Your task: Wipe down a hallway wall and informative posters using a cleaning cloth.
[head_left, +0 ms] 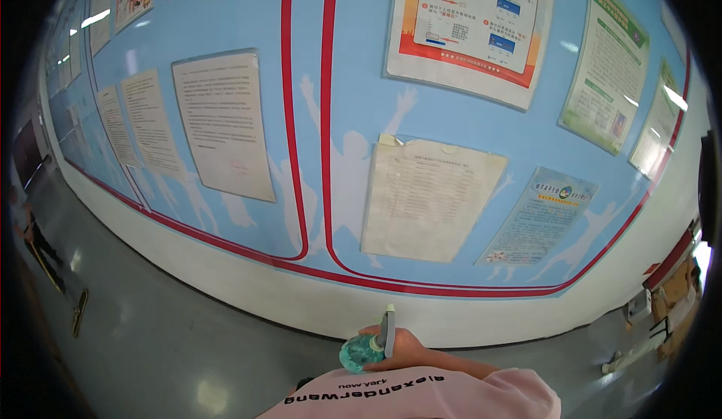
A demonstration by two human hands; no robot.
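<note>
My right hand [407, 347] is closed around a translucent green spray bottle [356, 355], low in the view and just in front of my pink shirt [428, 399]. The bottle's grey trigger head [387, 331] rises beside my fingers, ending in a pale nozzle [390, 308]. My left hand is out of view. Before me stands a wall with a blue display board [304, 131], edged by red lines. A yellowed paper sheet in a clear sleeve [431, 202] is mounted on it above the bottle, and a blue printed notice [541, 216] is to its right.
Other printed sheets hang on the board, including a white page [225, 126] and an orange-bordered poster [468, 30]. At far left, a person [34, 233] holds a long-handled floor mop [80, 313] on the grey floor [169, 329]. Cardboard boxes [682, 283] stand at far right.
</note>
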